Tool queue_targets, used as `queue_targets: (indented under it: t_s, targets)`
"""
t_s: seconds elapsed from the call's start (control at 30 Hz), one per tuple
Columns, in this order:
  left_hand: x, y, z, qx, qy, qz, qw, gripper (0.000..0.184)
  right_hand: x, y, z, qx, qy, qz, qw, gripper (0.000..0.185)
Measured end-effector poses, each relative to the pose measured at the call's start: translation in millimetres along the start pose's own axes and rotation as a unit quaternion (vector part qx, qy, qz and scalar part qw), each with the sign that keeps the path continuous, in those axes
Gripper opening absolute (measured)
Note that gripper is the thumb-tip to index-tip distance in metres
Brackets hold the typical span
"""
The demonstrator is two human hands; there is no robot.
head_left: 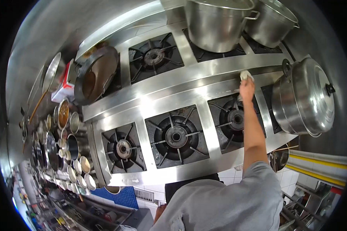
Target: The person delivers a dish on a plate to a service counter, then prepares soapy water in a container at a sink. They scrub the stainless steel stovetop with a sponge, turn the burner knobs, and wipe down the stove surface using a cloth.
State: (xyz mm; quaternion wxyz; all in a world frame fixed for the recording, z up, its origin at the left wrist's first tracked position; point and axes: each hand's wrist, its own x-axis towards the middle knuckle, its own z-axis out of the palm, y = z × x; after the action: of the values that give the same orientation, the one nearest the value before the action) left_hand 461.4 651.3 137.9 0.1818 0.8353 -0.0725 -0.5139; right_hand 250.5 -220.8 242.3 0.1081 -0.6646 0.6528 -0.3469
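My right hand (247,89) reaches out over the steel stove (173,178), its fingers wrapped round a pale cloth (246,74). The cloth touches the raised steel ledge between the front and back burners. Below the arm lies the front right burner (236,117), partly covered by it. My left hand (160,213) is low beside my grey shirt, away from the stove; its fingers are mostly hidden, and I cannot tell whether it holds anything.
A lidded steel pot (302,98) stands at the stove's right end. Two tall pots (216,29) (270,25) occupy the back right. At the back left, a dark wok (96,77) leans near a red and white box (66,84). Several bowls (85,164) stand left of the stove.
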Motion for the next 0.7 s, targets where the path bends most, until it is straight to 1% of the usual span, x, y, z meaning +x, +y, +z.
queue_targets:
  t_s: [0.03, 0.07, 0.1, 0.13, 0.17, 0.2, 0.23, 0.27, 0.3, 0.33, 0.37, 0.43, 0.47, 0.5, 0.53, 0.57, 0.6, 0.63, 0.7]
  targets:
    - [3, -6, -5, 0.139, 0.009, 0.113, 0.984, 0.039, 3, 37, 25, -0.131, -0.100, 0.026, 0.986, 0.053]
    - [5, -10, -12, 0.279, 0.019, 0.221, 0.934, 0.039, 2, 37, 29, -0.221, -0.136, 0.020, 0.966, 0.057]
    - [7, -5, -25, 0.161, -0.007, 0.150, 0.975, 0.036, -1, 24, 33, -0.231, -0.139, 0.042, 0.962, 0.056]
    - [7, 4, -38, 0.023, -0.016, 0.076, 0.997, 0.033, -4, 9, 41, -0.239, -0.140, 0.066, 0.959, 0.056]
    - [7, 15, -52, -0.103, -0.005, 0.004, 0.995, 0.031, -12, 4, 56, -0.241, -0.129, 0.036, 0.961, 0.055]
    - [5, 24, -59, -0.219, 0.025, -0.026, 0.975, 0.031, -27, -13, 62, -0.242, -0.117, 0.038, 0.963, 0.054]
    - [8, 30, -70, -0.319, 0.035, -0.115, 0.940, 0.033, -45, -37, 67, -0.242, -0.104, 0.041, 0.964, 0.053]
    - [11, 24, -78, -0.250, 0.028, -0.043, 0.967, 0.035, -64, -63, 73, -0.241, -0.089, 0.043, 0.965, 0.052]
    - [15, 17, -87, -0.238, 0.032, -0.035, 0.970, 0.037, -83, -81, 86, -0.251, -0.075, 0.006, 0.965, 0.052]
    - [18, 13, -92, -0.227, 0.034, -0.027, 0.973, 0.038, -103, -105, 98, -0.258, -0.082, -0.012, 0.963, 0.053]
    - [30, -13, -112, -0.154, 0.021, 0.023, 0.988, 0.039, -151, -156, 120, -0.268, -0.089, -0.049, 0.958, 0.054]
    - [35, -45, -125, -0.089, 0.019, 0.092, 0.992, 0.038, -208, -219, 148, -0.282, -0.110, -0.080, 0.950, 0.053]
    - [37, -60, -132, -0.057, 0.021, 0.126, 0.990, 0.038, -234, -241, 177, -0.299, -0.136, -0.124, 0.936, 0.050]
    - [29, -66, -145, -0.062, 0.029, 0.131, 0.989, 0.038, -264, -294, 168, -0.245, -0.143, -0.084, 0.955, 0.048]
    - [21, -68, -159, -0.103, 0.037, 0.084, 0.990, 0.038, -291, -332, 174, -0.245, -0.158, -0.096, 0.952, 0.046]
    - [13, -73, -173, -0.145, 0.048, 0.038, 0.987, 0.039, -316, -355, 208, -0.214, -0.143, -0.089, 0.962, 0.044]
    - [5, -76, -187, -0.188, 0.063, -0.007, 0.980, 0.039, -342, -392, 212, -0.184, -0.163, -0.092, 0.965, 0.043]
    - [3, -95, -193, -0.175, 0.095, 0.062, 0.978, 0.040, -369, -425, 220, -0.201, -0.170, -0.120, 0.957, 0.042]
    - [-4, -126, -206, -0.176, 0.125, 0.076, 0.973, 0.042, -419, -485, 241, -0.226, -0.249, -0.232, 0.913, 0.039]
